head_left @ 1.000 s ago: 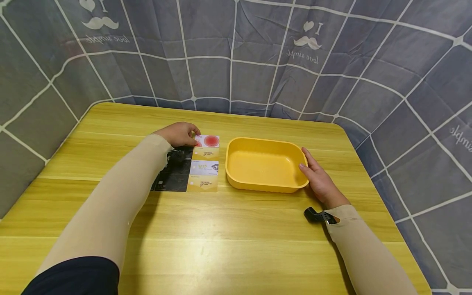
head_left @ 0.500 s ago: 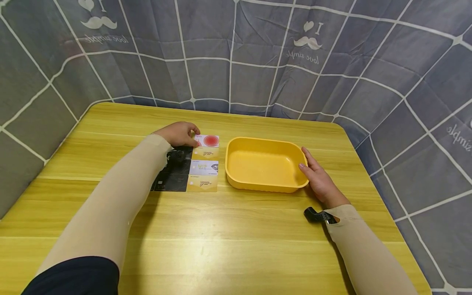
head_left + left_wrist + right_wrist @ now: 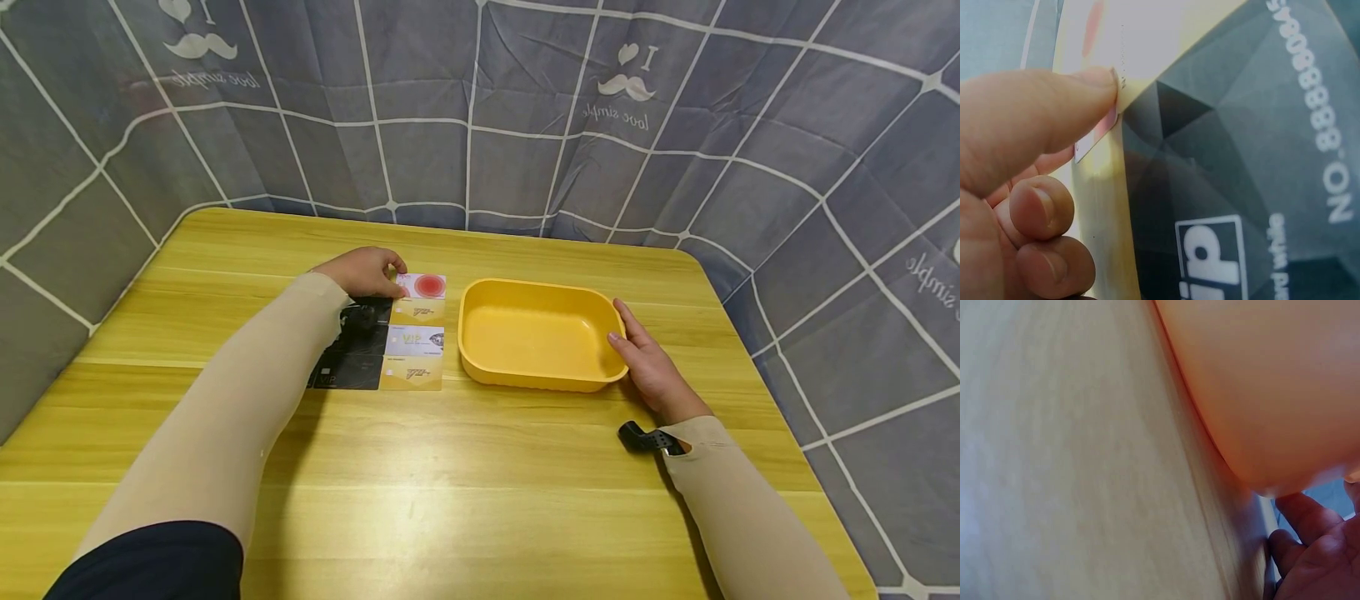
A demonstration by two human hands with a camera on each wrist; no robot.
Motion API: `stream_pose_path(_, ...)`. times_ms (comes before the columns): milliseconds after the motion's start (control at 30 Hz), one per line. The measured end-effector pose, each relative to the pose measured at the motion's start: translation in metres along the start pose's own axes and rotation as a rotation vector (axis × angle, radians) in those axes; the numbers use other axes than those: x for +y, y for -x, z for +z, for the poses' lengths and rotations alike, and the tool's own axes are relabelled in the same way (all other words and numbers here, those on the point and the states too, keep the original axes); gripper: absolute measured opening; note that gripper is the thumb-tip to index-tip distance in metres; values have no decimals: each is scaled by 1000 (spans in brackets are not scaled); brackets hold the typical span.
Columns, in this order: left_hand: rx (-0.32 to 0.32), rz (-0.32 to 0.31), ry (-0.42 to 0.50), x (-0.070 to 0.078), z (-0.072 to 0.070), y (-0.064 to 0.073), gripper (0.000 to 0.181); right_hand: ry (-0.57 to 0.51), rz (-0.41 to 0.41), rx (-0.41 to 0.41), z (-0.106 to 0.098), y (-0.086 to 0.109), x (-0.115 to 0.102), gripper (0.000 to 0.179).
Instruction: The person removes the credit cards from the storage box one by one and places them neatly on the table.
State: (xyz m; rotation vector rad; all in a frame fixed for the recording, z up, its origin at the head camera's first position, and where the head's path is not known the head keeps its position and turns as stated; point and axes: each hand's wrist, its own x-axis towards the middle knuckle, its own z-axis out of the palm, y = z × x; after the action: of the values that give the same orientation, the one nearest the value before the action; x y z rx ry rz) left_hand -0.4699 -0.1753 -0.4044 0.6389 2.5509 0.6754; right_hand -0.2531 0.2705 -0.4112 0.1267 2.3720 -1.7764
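At the far end of a card layout, my left hand (image 3: 365, 272) holds the left end of a white card with red circles (image 3: 427, 287) between thumb and index finger. In the left wrist view the thumb lies on this card (image 3: 1099, 134), beside a black VIP card (image 3: 1210, 162). Nearer me lie gold cards (image 3: 417, 312), a white VIP card (image 3: 415, 341) and several black cards (image 3: 352, 372), some hidden under my left arm. My right hand (image 3: 654, 371) grips the right side of a yellow plastic basin (image 3: 536, 329), thumb over the rim and fingers outside. No contents show in the basin.
A light wooden table (image 3: 465, 483) carries everything. Grey checked cloth (image 3: 525, 125) hangs behind its far edge and along the sides. A black strap (image 3: 645, 439) sits at my right wrist.
The card with red circles has shifted very slightly at its left end under my left fingers. Otherwise the right hand, basin and other cards stay in place.
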Motion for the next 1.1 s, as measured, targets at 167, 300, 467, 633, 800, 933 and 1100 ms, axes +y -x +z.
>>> stream_pose_path(167,6,6,-18,-1,0,-1,61,1,0,0,0,0,0,72)
stream_pose_path(300,2,4,-14,-1,-1,0,60,2,-1,-4,0,-1,0,71)
stream_pose_path(467,4,14,-20,-3,-2,1,59,2,3,-8,0,-1,0,71)
stream_pose_path(633,39,23,-65,-2,-8,7,56,9,8,-6,-1,-2,-1,72)
stream_pose_path(800,85,22,-104,1,-15,16,56,-1,-3,-13,-3,-3,0,74)
stream_pose_path(933,131,36,-115,3,-20,24,58,-8,-10,-20,-3,-3,0,74)
stream_pose_path(1100,177,61,-147,9,-24,34,61,-25,-20,-30,-3,-2,0,73)
